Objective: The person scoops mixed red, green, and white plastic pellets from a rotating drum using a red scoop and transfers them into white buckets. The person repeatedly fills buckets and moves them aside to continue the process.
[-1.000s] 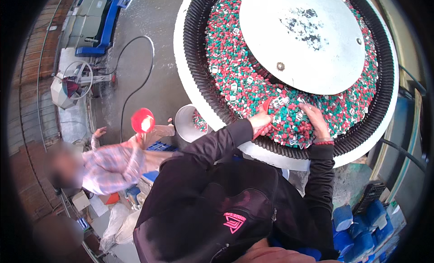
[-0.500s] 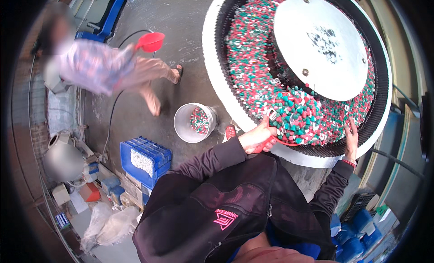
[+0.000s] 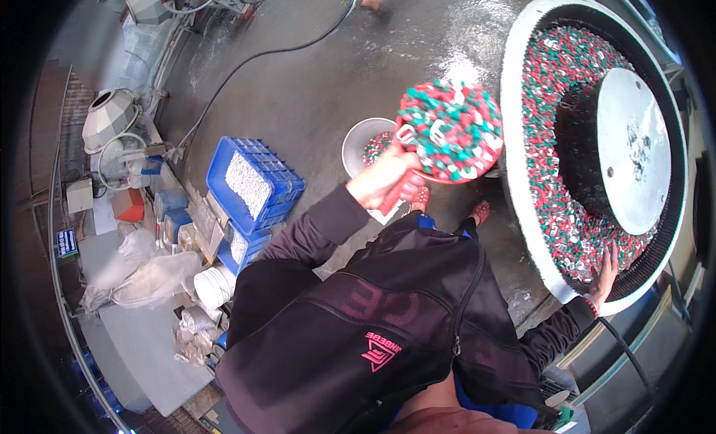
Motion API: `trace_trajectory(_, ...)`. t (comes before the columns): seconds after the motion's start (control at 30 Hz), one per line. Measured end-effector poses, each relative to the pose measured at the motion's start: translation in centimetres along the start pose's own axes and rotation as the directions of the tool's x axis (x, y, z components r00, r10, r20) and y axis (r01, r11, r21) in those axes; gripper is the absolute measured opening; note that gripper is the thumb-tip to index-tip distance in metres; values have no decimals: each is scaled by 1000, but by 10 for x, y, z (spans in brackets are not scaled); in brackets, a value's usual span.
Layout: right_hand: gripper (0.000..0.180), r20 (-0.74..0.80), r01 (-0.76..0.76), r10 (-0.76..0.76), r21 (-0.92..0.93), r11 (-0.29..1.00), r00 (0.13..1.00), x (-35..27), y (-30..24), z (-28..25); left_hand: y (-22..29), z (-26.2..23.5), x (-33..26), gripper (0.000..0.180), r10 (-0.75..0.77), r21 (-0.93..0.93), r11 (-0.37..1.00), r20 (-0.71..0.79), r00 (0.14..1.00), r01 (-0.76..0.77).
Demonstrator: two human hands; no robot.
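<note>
Wet concrete floor (image 3: 313, 98) below: left hand (image 3: 384, 182) grips a red scoop (image 3: 447, 132) heaped with red-green pieces above a white bucket (image 3: 365, 143) (partly filled); right hand (image 3: 605, 273) rests open on the round tub's rim (image 3: 522, 210).

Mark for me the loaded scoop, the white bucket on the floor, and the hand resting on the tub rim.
Red scoop (image 3: 450, 130), head view: on its heaped red, green and white pieces.
White bucket (image 3: 356, 139), head view: on its left rim.
Right hand (image 3: 605, 270), head view: on the back of the hand at the tub's edge.
</note>
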State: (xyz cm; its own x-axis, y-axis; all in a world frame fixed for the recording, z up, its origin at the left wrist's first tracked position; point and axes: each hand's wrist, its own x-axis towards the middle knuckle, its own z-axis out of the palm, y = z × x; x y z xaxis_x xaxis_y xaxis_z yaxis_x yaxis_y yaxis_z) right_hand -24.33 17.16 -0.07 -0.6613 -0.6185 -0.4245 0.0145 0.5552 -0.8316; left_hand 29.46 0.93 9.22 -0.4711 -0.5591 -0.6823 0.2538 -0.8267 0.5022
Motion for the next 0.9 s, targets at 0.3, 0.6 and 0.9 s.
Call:
trace_trajectory(0.3, 46, 29, 121, -120, -55, 991, 992, -22, 6, -9, -13, -164, -8, 75, 431, 486, 858, -510, 744, -164)
trace_trajectory(0.6, 43, -134, 21, -51, -217, 976, 990, -62, -26, -32, -87, -282, 67, 89, 844, 908, -177, -59, 534, 379)
trace_trajectory(0.9, 47, -275, -67, 46, -65, 996, 960, -67, -21, -72, -35, -218, 73, 89, 906, 898, 405, -369, 207, -171)
